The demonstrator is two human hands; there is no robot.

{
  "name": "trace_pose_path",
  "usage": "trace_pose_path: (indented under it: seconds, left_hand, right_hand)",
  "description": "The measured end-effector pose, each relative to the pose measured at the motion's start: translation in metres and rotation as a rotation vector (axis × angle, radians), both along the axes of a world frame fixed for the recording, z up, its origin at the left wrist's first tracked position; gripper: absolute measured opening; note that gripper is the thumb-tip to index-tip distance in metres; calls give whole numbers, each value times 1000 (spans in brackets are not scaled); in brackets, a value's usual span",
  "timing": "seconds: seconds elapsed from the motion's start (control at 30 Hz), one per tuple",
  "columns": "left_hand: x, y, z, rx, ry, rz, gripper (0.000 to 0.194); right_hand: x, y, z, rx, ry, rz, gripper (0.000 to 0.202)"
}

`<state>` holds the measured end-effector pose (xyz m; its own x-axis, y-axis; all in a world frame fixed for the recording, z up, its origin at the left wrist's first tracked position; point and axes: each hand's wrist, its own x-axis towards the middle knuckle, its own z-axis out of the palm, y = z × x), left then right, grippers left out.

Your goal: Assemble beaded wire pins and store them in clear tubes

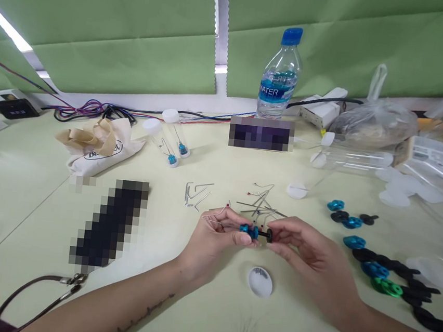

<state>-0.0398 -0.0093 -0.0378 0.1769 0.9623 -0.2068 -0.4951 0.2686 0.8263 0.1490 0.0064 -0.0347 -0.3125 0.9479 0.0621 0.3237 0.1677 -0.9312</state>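
My left hand (220, 234) is closed around a blue metal spool-shaped part (248, 231), pinched between thumb and fingers. A thin bent wire with a small red tip also shows at its fingers. From the blue part a black shaft with a round black disc (269, 235) sticks out to the right. The thumb and fingertips of my right hand (299, 252) pinch that disc. Just below the hands lies a white round cap (260, 282) with small dark pieces in it. Behind them is a loose pile of thin wires (260, 203), some with red or dark tips.
Several hex keys (195, 192) lie left of the wires. Two clear tubes (171, 143) with white caps stand behind, near a cloth pouch (100, 146). A water bottle (279, 77) stands at the back. Blue, green (388, 287) and black parts line the right, by clear tubes (357, 159).
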Motion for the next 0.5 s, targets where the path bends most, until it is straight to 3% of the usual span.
trace_pose_path:
  seconds: [0.5]
  left_hand:
    - [1, -2, 1, 13, -13, -20, 14]
  right_hand:
    - [0, 1, 1, -181, 48, 19, 18]
